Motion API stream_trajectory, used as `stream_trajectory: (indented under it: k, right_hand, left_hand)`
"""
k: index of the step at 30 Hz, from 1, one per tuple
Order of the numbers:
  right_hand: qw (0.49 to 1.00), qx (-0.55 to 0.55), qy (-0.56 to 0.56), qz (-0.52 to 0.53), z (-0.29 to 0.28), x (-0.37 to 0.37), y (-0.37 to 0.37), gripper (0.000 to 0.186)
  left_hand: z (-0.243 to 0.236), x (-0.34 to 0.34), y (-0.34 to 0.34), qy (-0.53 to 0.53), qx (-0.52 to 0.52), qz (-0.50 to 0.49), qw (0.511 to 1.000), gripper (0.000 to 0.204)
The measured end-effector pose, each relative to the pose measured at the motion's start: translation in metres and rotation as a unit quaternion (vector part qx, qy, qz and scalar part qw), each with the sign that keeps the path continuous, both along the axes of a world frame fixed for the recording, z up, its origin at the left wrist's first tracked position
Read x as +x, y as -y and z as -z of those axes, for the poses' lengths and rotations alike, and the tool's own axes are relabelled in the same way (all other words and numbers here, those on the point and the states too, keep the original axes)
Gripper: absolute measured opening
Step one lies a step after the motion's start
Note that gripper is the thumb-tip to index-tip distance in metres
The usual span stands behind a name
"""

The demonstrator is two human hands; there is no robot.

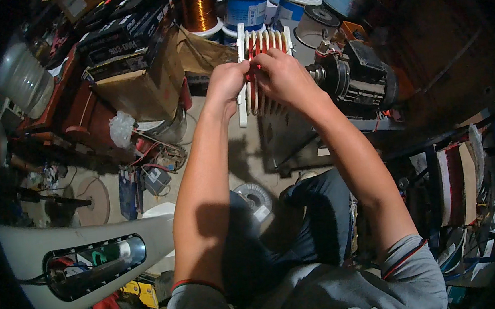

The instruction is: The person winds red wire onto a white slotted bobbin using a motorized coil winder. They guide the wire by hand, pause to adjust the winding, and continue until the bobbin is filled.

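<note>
In front of me, a winding former point(243, 110) with a white end plate carries a row of pale discs with red strands point(257, 66) between them. My left hand point(228, 84) is closed in a pinch at its left side, thumb and fingertips close to the red. Reaching across the discs from the right, my right hand point(285, 76) has its fingers bent and pressed together by the same red strands. Both sets of fingertips nearly meet. What exactly each pinches is too small to make out.
To the right of the former stands an electric motor point(362, 77) on a bench. A copper wire spool point(197, 9) and blue-and-white tubs point(246, 8) line the back. Cardboard boxes point(134, 93) are stacked at left. A wire coil point(253, 197) lies on the floor near my legs.
</note>
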State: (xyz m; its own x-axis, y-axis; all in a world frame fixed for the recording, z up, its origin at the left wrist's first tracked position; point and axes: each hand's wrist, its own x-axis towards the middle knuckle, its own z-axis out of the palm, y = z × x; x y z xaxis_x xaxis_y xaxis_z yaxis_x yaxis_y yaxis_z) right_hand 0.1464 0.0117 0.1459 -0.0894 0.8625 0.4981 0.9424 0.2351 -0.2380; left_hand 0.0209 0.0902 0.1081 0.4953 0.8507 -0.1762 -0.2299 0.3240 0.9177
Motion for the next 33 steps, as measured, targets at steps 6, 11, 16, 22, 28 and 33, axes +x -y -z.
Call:
stream_trajectory:
  k: [6,11,16,22,28,33]
  right_hand:
    - [0.999,0.031,-0.041,0.003,0.007,0.006,-0.008,0.015]
    - [0.988,0.072,-0.133,0.019,0.016,0.005,-0.009,0.01]
    - [0.98,0.012,-0.199,0.002,0.004,0.007,-0.003,0.015]
    - [0.992,-0.078,-0.089,0.041,-0.005,0.018,-0.004,0.021]
    - [0.984,-0.139,-0.099,0.057,-0.021,0.019,-0.007,0.018]
    - [0.979,-0.089,-0.184,-0.01,-0.009,0.03,-0.008,0.018]
  left_hand:
    - [0.01,0.001,-0.004,-0.059,0.101,0.002,0.993,0.024]
    - [0.002,-0.004,0.008,-0.181,0.401,-0.062,0.896,0.027]
    - [0.003,0.0,0.008,-0.178,0.461,-0.125,0.86,0.016]
    - [0.007,-0.003,0.003,-0.187,0.498,-0.141,0.835,0.015]
    - [0.007,-0.001,0.006,-0.159,0.46,-0.13,0.864,0.014]
    - [0.011,0.002,0.004,-0.183,0.458,-0.13,0.86,0.017]
